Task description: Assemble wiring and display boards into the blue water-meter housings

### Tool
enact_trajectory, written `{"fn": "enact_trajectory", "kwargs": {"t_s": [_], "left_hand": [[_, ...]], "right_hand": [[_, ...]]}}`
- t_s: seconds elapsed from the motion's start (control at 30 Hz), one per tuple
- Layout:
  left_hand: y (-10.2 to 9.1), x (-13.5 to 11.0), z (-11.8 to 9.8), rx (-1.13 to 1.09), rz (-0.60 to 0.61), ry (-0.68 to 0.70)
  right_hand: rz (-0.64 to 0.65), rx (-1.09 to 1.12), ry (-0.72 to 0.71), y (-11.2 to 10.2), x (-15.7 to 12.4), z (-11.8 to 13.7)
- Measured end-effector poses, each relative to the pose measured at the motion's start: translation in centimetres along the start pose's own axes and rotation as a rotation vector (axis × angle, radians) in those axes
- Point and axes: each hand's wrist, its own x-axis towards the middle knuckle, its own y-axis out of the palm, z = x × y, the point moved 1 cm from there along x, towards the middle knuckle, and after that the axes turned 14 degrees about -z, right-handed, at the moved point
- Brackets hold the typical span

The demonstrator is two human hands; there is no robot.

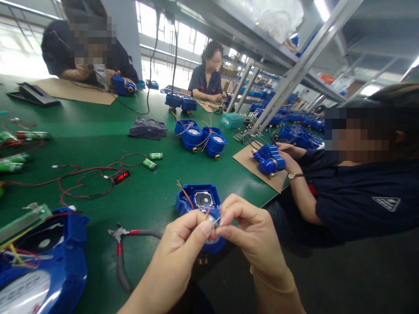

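Observation:
My left hand (183, 246) pinches thin wires (208, 213) between thumb and forefinger. Just to its right, my right hand (250, 231) is closed in a pinch on a thin pale wire end (216, 220). Both sets of fingertips nearly meet above a blue meter housing (183, 201), whose front part they cover. Inside the housing a black square part with a round centre (203, 199) shows, and coloured wires rise from its left side. Red-handled cutting pliers (119, 248) lie spread on the green table, left of my left hand.
A larger blue meter (70, 257) with loose wires is at the near left. Red-black leads run to a small red display (120, 176) and green batteries (150, 164). More blue meters (193, 138) and a dark cloth (148, 128) lie farther back. A co-worker (356, 187) at right handles a blue meter (270, 159) over cardboard.

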Motion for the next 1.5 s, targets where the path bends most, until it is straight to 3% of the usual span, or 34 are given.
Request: {"fn": "enact_trajectory", "kwargs": {"t_s": [0.2,0.37,0.43,0.53,0.67,1.0,1.23,1.5], "left_hand": [[-0.1,0.0,0.1,0.037,-0.016,-0.025],[0.0,-0.3,-0.2,0.146,0.011,0.076],[-0.1,-0.3,-0.3,0.171,0.010,0.093],[-0.4,-0.3,0.0,0.130,-0.029,0.044],[-0.7,-0.4,0.2,0.104,-0.005,0.019],[-0.3,-0.3,0.1,0.091,0.023,-0.023],[-0.3,-0.1,0.1,0.035,0.043,-0.035],[-0.2,0.1,0.0,0.055,0.060,-0.061]], "right_hand": [[-0.004,0.009,0.073,0.1,0.1,-0.3],[0.111,0.287,0.326,0.2,-0.1,-0.7],[0.083,0.386,0.360,0.0,-0.1,-0.7],[-0.027,0.434,0.332,-0.5,0.1,-0.5],[-0.116,0.337,0.261,-0.8,0.6,-0.9],[0.083,0.121,0.147,-0.5,0.5,-0.8],[0.058,0.058,0.039,-0.6,0.5,-0.5],[0.044,0.050,0.013,-0.6,0.7,-0.3]]}}
